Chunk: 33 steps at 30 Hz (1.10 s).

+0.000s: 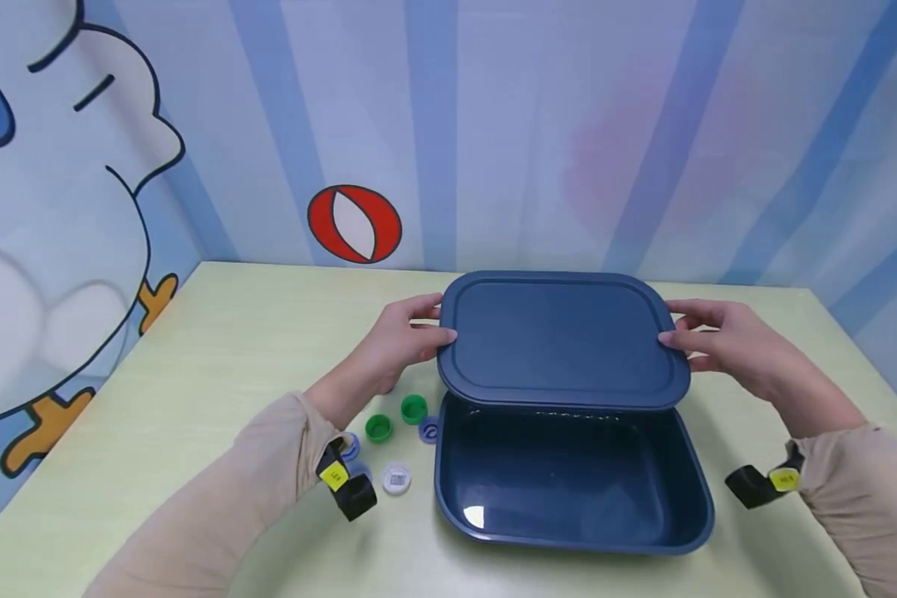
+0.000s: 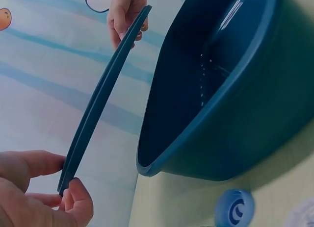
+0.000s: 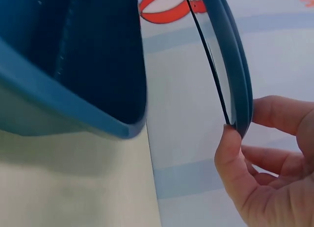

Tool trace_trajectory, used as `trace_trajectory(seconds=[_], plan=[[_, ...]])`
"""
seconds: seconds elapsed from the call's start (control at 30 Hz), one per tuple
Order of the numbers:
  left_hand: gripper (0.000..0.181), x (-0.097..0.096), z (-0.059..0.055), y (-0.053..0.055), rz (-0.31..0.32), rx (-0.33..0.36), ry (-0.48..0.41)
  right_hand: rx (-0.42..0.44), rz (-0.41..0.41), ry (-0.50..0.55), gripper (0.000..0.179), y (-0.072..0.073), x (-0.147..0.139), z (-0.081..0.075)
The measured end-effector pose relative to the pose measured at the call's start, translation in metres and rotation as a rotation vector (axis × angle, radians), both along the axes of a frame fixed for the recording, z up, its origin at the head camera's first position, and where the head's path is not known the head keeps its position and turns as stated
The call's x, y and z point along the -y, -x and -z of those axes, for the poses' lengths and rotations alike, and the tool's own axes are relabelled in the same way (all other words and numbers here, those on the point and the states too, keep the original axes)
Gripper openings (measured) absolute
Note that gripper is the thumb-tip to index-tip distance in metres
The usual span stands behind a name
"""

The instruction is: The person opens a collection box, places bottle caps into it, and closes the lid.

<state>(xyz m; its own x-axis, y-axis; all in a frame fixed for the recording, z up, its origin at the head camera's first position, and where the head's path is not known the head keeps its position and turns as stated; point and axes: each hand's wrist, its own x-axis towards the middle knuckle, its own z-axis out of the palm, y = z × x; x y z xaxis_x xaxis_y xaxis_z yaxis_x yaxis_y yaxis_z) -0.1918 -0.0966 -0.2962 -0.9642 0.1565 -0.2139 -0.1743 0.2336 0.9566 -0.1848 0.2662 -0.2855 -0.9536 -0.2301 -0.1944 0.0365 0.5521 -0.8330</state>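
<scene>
A dark blue lid with rounded corners is held up between both hands, over the far part of a matching box. My left hand pinches the lid's left edge, thumb on one face and fingers on the other. At the right edge, my right hand pinches it the same way. In both wrist views the lid stands apart from the box rim. The part of the box's inside that shows holds nothing; its far side is hidden behind the lid.
Left of the box lie several bottle caps: green caps, a white cap and blue ones, some partly hidden by the left wrist. The pale table ends at a printed backdrop.
</scene>
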Motion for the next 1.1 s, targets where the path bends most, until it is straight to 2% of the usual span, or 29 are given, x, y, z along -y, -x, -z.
trace_trajectory(seconds=[0.2,0.4,0.47,0.63,0.9,1.1], plan=[[0.055,-0.003,0.003,0.01,-0.016,-0.025,-0.032,-0.004,-0.021,0.005,0.066,0.014,-0.004,-0.001],[0.049,0.0,0.009,0.02,-0.005,-0.148,-0.047,-0.024,-0.013,0.009,0.067,0.022,0.0,0.002],[0.048,0.0,0.011,0.023,-0.007,-0.171,-0.045,-0.024,-0.007,0.017,0.067,0.024,0.001,0.003],[0.048,-0.002,0.015,0.029,-0.017,-0.192,-0.019,-0.03,-0.009,0.011,0.067,0.03,0.002,0.003],[0.046,-0.007,0.01,0.039,-0.027,-0.227,0.016,-0.038,-0.007,0.01,0.065,0.041,0.001,0.005],[0.048,-0.008,0.016,0.043,-0.021,-0.232,0.038,-0.062,-0.009,-0.005,0.063,0.047,0.004,0.013]])
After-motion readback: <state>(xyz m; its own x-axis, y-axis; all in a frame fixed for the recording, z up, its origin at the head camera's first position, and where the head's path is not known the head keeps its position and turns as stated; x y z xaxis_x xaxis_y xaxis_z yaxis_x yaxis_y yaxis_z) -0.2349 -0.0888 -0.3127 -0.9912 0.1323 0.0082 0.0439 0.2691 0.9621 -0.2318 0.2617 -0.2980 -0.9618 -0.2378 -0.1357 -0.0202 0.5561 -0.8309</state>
